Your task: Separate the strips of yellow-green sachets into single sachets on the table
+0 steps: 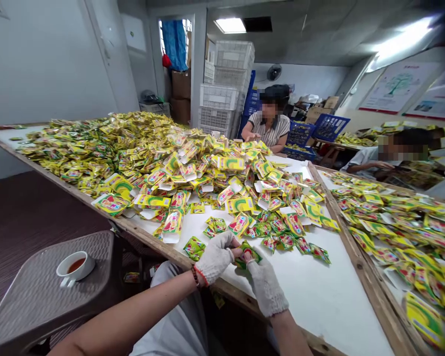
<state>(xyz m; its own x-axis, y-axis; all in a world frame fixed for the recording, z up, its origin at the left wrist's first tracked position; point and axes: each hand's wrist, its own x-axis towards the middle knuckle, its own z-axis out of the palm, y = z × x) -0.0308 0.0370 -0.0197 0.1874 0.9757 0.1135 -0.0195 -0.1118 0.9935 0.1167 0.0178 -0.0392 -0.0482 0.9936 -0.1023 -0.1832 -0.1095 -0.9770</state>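
Both my hands wear white knitted gloves and meet over the near edge of the white table. A small green and yellow candy packet (pixel 247 252) is pinched between them. My left hand (pixel 218 257) grips its left end, and my right hand (pixel 266 284) has the thumb on its right side. Just left of my left hand lies another green packet (pixel 194 248). Several loose green packets (pixel 278 225) are spread beyond my hands. Behind them rises a heap of yellow cardboard boxes (pixel 230 163), some with open white flaps. One box (pixel 172 225) stands near the wooden edge.
A wooden divider (pixel 350 242) separates my table from another surface covered in yellow boxes (pixel 378 207). On a grey stool (pixel 29 277) at left stands a white cup (pixel 75 267) of brown liquid. One person (pixel 269 121) sits across the heap, another (pixel 378 160) at right. Crates (pixel 226 89) are stacked behind.
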